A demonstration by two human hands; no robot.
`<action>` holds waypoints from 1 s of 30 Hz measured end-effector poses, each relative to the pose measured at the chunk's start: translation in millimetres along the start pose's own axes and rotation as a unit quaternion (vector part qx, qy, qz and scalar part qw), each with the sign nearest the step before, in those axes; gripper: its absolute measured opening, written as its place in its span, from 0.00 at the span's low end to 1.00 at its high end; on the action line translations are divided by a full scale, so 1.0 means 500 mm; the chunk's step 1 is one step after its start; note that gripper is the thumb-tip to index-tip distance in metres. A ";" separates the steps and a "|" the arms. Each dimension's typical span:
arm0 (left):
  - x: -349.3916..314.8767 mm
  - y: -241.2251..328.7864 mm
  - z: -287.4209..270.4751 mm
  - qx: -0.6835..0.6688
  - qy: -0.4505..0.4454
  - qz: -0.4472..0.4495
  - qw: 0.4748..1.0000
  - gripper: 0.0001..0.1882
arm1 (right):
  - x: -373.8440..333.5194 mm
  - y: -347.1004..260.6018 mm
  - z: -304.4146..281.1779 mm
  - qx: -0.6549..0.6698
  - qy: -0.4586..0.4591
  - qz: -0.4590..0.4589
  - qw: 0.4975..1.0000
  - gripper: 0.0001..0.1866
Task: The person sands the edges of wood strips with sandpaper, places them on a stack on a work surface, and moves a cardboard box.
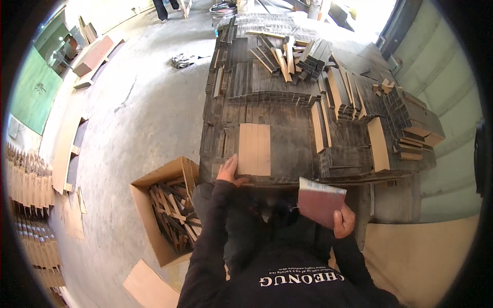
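Several light-brown wood strips (pixel 254 150) lie side by side as a flat panel near the front edge of the dark workbench (pixel 291 123). My left hand (pixel 230 172) is at their lower left corner, fingers stretched along the side and thumb apart; it holds nothing. In front of the bench, my right hand (pixel 344 222) grips a reddish-brown sandpaper sheet (pixel 321 205) by its lower right corner. The sheet's far edge shows a pale strip with blue print. Whether a block sits behind the sheet, I cannot tell.
Stacks of dark-faced wood strips (pixel 345 161) line the bench's right side, with a loose pile (pixel 287 57) farther back. A cardboard box (pixel 145 211) of wood scraps stands on the floor at my left. Strip bundles (pixel 33 179) stand far left. Someone's legs (pixel 163 9) show at the back.
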State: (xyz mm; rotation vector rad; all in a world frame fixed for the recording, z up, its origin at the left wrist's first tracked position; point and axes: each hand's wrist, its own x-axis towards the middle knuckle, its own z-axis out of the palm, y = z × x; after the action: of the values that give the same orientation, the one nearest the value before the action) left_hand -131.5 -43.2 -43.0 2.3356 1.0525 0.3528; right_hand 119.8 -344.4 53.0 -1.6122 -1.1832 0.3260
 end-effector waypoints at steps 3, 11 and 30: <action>0.007 0.010 0.004 -0.027 -0.001 0.000 1.000 0.51 | -0.074 0.010 -0.012 -0.091 0.022 0.076 0.993 0.14; -0.005 -0.015 0.016 -0.072 0.078 0.016 0.994 0.48 | -0.048 0.017 -0.001 -0.139 -0.060 -0.046 0.987 0.07; -0.002 0.215 0.079 0.241 0.078 0.180 0.950 0.25 | -0.034 -0.018 0.132 0.022 -0.143 0.098 0.985 0.15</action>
State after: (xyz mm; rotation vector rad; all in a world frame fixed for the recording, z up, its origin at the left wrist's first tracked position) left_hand -49.1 -116.9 -13.2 2.9961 0.8473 0.4639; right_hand 60.1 -320.4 28.3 -1.6847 -1.2220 0.7257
